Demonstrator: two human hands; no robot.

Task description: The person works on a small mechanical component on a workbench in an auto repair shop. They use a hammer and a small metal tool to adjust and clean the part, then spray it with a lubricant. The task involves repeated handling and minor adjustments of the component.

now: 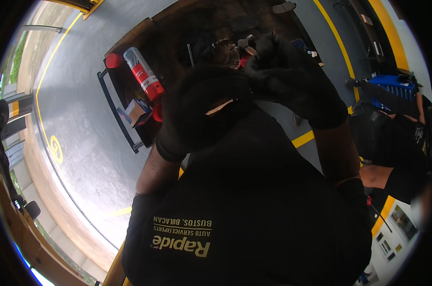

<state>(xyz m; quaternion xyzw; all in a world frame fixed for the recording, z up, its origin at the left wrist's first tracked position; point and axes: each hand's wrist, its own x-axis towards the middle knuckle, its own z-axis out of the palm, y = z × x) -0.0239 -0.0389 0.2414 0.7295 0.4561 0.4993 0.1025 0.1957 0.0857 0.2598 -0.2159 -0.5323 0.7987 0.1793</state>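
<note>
Both hands wear black gloves and come close together in front of my dark shirt, above the near side of a dark-topped work cart. My left hand is curled, its fingers mostly lost in shadow. A thin pale tan strip shows at its lower edge; I cannot make out what it is. My right hand is bent with its fingers drawn together, its thumb side near the left hand's fingers. Anything small between the fingers is hidden. Just beyond them lies a worn metal part with a reddish piece.
At the cart's left stand a red and white canister, a red cap and a small blue and brown box. A black side handle sticks out there. On the right, another person is beside a blue crate.
</note>
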